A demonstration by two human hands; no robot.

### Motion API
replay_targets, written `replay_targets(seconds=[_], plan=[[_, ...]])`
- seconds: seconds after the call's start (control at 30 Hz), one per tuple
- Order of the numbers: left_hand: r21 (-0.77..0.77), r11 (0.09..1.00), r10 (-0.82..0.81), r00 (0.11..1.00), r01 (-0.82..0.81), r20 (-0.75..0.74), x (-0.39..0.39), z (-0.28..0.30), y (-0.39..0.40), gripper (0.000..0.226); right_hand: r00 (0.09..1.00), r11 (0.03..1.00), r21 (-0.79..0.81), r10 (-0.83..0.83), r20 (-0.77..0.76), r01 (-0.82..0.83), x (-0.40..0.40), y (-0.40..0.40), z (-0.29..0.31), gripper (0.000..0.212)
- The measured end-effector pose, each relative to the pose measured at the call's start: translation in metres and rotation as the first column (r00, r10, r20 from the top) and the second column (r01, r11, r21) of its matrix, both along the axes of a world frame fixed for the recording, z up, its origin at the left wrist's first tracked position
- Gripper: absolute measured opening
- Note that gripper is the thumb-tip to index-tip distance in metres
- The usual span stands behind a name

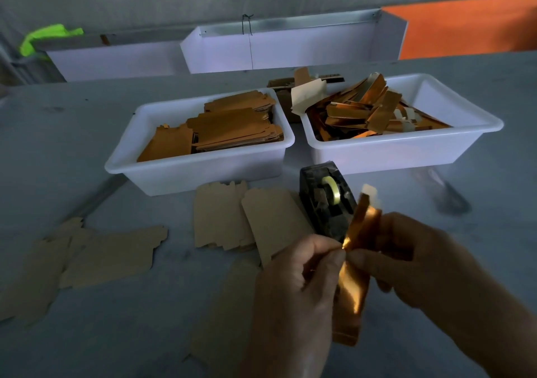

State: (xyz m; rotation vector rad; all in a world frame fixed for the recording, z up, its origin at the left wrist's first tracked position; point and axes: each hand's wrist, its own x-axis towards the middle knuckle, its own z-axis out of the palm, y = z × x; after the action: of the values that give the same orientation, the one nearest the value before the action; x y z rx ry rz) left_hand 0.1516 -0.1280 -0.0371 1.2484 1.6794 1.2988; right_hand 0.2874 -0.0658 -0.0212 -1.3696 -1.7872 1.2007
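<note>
Grey table (72, 145): L hand (293, 284), R hand (421, 267) pinch gold strip (353, 296), btm blurred.

grey table (72, 122) carries two white tubs (200, 171), tape dispenser (328, 200), cardboard blanks (110, 255).

Tape dispenser (327, 200) before two side-by-side tubs (203, 171), card blanks (220, 215) leftward.
</note>
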Motion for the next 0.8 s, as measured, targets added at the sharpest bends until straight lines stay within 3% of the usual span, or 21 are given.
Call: replay_targets(seconds=[0.07,0.13,0.2,0.27,0.33,0.43,0.53,0.57,0.63,0.7,0.8], plan=[[-0.012,0.997,-0.075,0.993,0.074,-0.093,-0.008,0.001,0.0,0.017,0.992,0.992,-0.086,0.08,-0.096,-0.089,0.0,0.006,-0.003,0.009],[0.019,0.997,-0.076,0.984,0.08,-0.164,-0.014,0.0,0.002,0.033,0.967,0.979,-0.17,0.073,-0.244,-0.117,-0.004,0.013,-0.002,0.007],[0.03,0.999,0.032,0.982,-0.027,-0.186,-0.019,0.0,0.004,0.043,0.939,0.964,-0.239,0.031,-0.343,-0.12,-0.007,0.028,-0.001,0.01],[0.025,0.987,0.163,0.974,-0.162,-0.157,-0.03,-0.001,0.008,0.046,0.942,0.962,-0.264,-0.02,-0.335,-0.073,-0.009,0.048,-0.002,0.014],[0.03,0.982,0.186,0.923,-0.187,-0.337,-0.042,-0.009,0.012,0.051,0.905,0.956,-0.292,-0.114,-0.409,-0.012,-0.011,0.072,-0.002,0.011],[0.012,0.993,0.097,0.733,-0.12,-0.673,-0.051,-0.029,0.02,0.057,0.769,0.933,-0.332,-0.311,-0.559,0.136,-0.018,0.114,0.004,0.007],[-0.106,0.991,-0.033,0.626,-0.08,-0.779,-0.049,-0.044,0.026,0.062,0.495,0.874,-0.462,-0.473,-0.729,0.154,-0.026,0.155,0.01,0.005],[-0.118,0.99,-0.054,0.588,-0.072,-0.807,-0.05,-0.046,0.027,0.065,0.448,0.871,-0.466,-0.482,-0.753,0.153,-0.027,0.164,0.011,0.005],[-0.058,0.996,-0.01,0.598,-0.061,-0.801,-0.049,-0.048,0.027,0.063,0.498,0.904,-0.379,-0.427,-0.755,0.201,-0.027,0.169,0.013,0.007],[-0.02,0.995,0.033,0.53,-0.095,-0.848,-0.045,-0.048,0.027,0.056,0.547,0.93,-0.278,-0.368,-0.752,0.243,-0.023,0.154,0.017,0.007],[0.022,0.996,0.065,0.529,-0.087,-0.846,-0.041,-0.049,0.023,0.029,0.702,0.98,-0.072,-0.185,-0.688,0.188,-0.015,0.107,0.017,0.013]])
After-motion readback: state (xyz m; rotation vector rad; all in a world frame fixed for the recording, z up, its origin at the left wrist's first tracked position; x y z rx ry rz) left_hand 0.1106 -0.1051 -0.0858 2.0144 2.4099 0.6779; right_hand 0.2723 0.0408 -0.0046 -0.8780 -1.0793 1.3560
